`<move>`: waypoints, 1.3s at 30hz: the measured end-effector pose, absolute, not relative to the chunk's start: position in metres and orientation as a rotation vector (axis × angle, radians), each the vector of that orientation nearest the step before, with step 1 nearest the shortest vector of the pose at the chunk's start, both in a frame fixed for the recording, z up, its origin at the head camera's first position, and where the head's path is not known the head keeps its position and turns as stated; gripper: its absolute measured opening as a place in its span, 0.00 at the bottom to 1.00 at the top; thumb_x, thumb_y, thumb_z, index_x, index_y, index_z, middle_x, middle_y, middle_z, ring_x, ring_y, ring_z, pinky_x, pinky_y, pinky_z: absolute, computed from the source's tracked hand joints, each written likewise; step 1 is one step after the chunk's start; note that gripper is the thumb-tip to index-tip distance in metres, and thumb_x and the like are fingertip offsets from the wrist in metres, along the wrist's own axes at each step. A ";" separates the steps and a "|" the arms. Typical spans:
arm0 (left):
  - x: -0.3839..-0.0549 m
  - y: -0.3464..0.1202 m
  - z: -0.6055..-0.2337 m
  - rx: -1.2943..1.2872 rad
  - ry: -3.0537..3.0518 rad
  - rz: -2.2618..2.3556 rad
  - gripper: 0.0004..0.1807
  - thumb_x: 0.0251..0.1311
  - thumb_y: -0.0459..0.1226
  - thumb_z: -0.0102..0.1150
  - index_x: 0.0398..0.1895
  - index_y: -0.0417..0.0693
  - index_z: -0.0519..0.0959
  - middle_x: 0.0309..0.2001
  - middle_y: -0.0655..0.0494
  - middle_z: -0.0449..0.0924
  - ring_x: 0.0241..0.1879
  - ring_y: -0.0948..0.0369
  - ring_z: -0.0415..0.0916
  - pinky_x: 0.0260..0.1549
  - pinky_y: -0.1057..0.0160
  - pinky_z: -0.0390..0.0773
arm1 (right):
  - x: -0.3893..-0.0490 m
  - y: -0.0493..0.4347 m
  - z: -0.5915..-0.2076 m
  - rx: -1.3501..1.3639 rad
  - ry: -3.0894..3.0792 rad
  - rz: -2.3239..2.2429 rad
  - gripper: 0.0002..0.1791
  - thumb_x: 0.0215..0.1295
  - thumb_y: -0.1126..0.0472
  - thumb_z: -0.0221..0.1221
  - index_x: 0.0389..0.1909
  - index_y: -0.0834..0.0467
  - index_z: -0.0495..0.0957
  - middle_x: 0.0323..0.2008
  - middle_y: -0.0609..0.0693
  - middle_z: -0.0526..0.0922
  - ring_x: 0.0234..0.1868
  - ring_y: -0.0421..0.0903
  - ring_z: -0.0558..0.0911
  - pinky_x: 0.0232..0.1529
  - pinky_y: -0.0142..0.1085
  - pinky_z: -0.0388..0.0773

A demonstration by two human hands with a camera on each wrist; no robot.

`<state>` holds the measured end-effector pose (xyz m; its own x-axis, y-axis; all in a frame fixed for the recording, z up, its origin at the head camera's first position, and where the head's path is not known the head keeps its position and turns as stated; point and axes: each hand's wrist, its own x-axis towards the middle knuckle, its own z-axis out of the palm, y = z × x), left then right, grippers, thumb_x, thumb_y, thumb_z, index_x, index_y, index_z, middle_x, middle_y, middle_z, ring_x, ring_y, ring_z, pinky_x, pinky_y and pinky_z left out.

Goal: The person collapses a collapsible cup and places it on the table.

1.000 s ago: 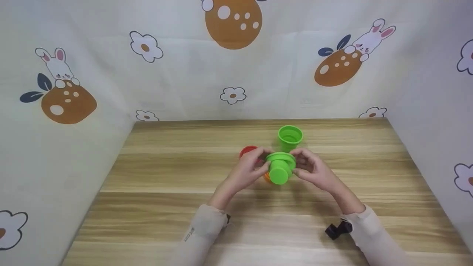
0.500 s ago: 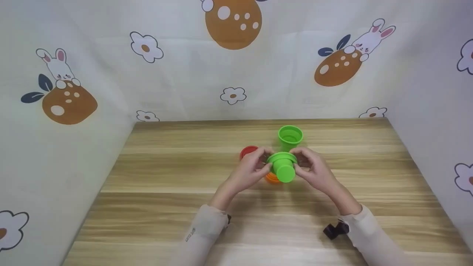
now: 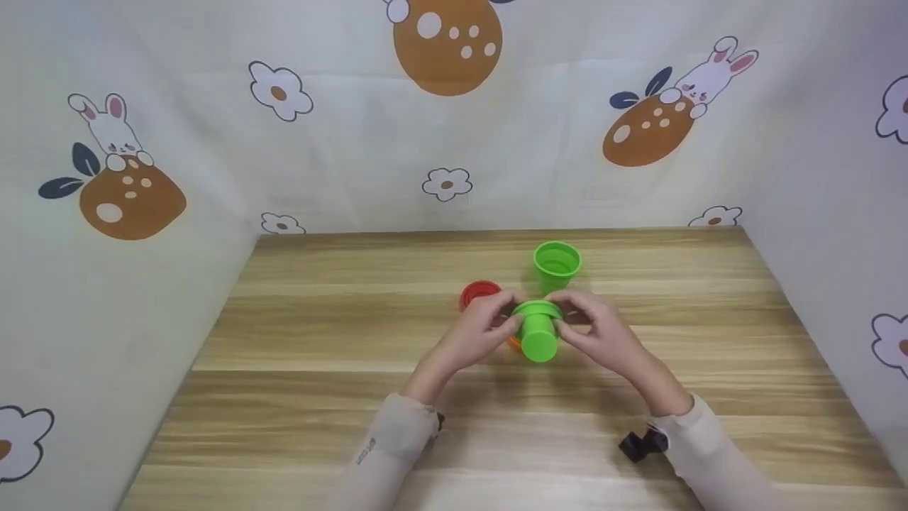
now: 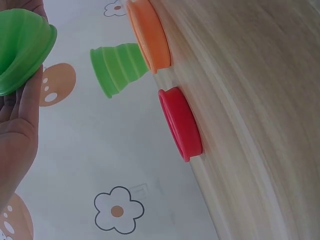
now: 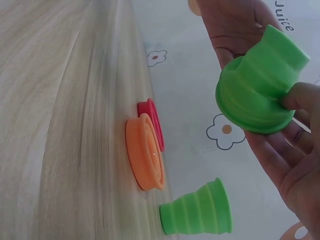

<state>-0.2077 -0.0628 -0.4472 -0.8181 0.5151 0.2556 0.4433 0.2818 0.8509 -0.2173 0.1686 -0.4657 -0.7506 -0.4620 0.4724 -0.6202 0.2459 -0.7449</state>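
Note:
Both hands hold a green collapsible cup (image 3: pixel 539 333) above the table, its base tipped toward me. My left hand (image 3: pixel 482 325) grips its rim from the left, and my right hand (image 3: pixel 601 332) pinches the opposite side, thumb against the folded wall. The right wrist view shows this cup (image 5: pixel 265 85) partly extended, its wall bent and bulging unevenly. Behind the hands stands a second green collapsible cup (image 3: pixel 557 264), upright and fully extended. A red collapsed cup (image 3: pixel 478 292) lies flat beside the left hand. Below the held cup an orange collapsed cup (image 3: pixel 515 343) is mostly hidden.
The wood-grain table (image 3: pixel 319 341) is enclosed by a printed cloth backdrop (image 3: pixel 355 142) at the back and sides. In the right wrist view the orange cup (image 5: pixel 142 155) lies near the red cup (image 5: pixel 151 122). A black wrist mount (image 3: pixel 644 445) hangs at the right sleeve.
The held green cup's base has swung right, then back left and lower, while both hands keep hold of its rim. The right hand has shifted slightly left. The other cups stay put.

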 end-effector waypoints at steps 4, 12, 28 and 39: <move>-0.208 -0.064 -0.448 0.908 2.431 1.678 0.12 0.69 0.30 0.49 0.52 0.34 0.75 0.49 0.42 0.80 0.49 0.60 0.76 0.51 0.68 0.81 | -0.217 0.171 -0.467 1.054 -2.382 1.623 0.19 0.63 0.74 0.60 0.56 0.65 0.76 0.47 0.61 0.84 0.48 0.36 0.83 0.49 0.32 0.85; -0.208 -0.066 -0.449 0.890 2.418 1.768 0.13 0.71 0.30 0.48 0.53 0.34 0.74 0.52 0.41 0.79 0.55 0.57 0.76 0.59 0.65 0.78 | -0.218 0.172 -0.471 0.969 -2.434 1.754 0.19 0.62 0.73 0.61 0.54 0.68 0.73 0.47 0.63 0.83 0.50 0.33 0.82 0.52 0.32 0.83; -0.208 -0.061 -0.452 0.919 2.396 1.755 0.09 0.68 0.28 0.48 0.49 0.34 0.72 0.48 0.41 0.77 0.47 0.61 0.76 0.49 0.67 0.83 | -0.214 0.163 -0.467 0.799 -2.417 1.642 0.15 0.59 0.78 0.59 0.48 0.68 0.76 0.43 0.60 0.84 0.45 0.39 0.83 0.48 0.27 0.83; -0.207 -0.062 -0.454 0.932 2.407 1.703 0.10 0.67 0.29 0.48 0.49 0.34 0.71 0.49 0.42 0.78 0.47 0.61 0.75 0.52 0.66 0.82 | -0.212 0.160 -0.465 0.775 -2.399 1.450 0.16 0.59 0.78 0.60 0.48 0.67 0.80 0.41 0.57 0.87 0.42 0.47 0.86 0.44 0.29 0.85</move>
